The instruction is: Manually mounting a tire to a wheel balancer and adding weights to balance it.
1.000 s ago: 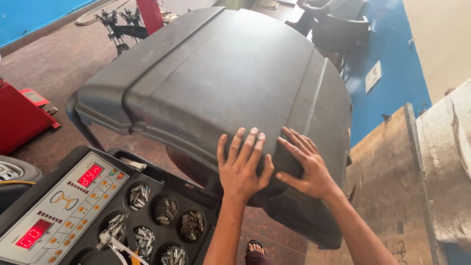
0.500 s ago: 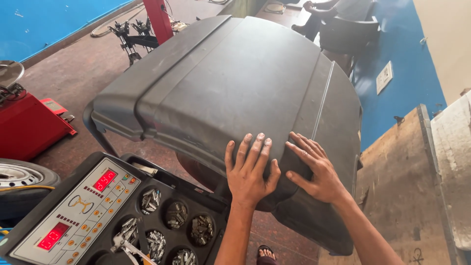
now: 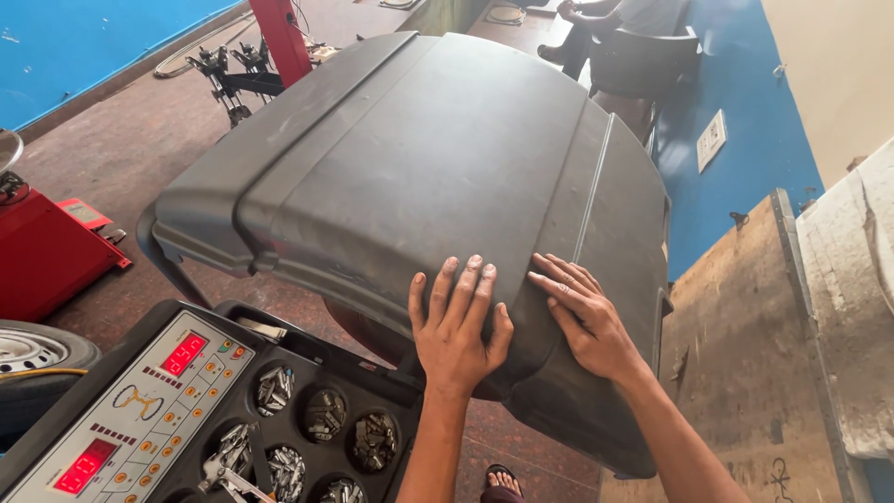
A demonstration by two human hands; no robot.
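A large dark grey plastic hood [image 3: 438, 168] of a wheel balancing machine fills the middle of the view, lowered over the wheel space. My left hand [image 3: 456, 321] lies flat on its near edge, fingers spread and pointing away from me. My right hand [image 3: 587, 317] rests flat just to the right, fingers angled leftward across a ridge in the hood. Neither hand grips anything. Below the hood sits the machine's control panel [image 3: 140, 410] with two red digit displays and round pockets [image 3: 326, 414] holding several metal weights.
A red machine [image 3: 47, 251] stands at the left, with a tyre on a rim [image 3: 37, 359] below it. A person sits on a dark chair [image 3: 643, 56] at the far end. A blue wall [image 3: 745, 121] and a wooden board [image 3: 736, 354] line the right side.
Both hands stay flat on the hood's near edge. The view has shifted, so the hood and panel sit slightly higher and further right in the picture.
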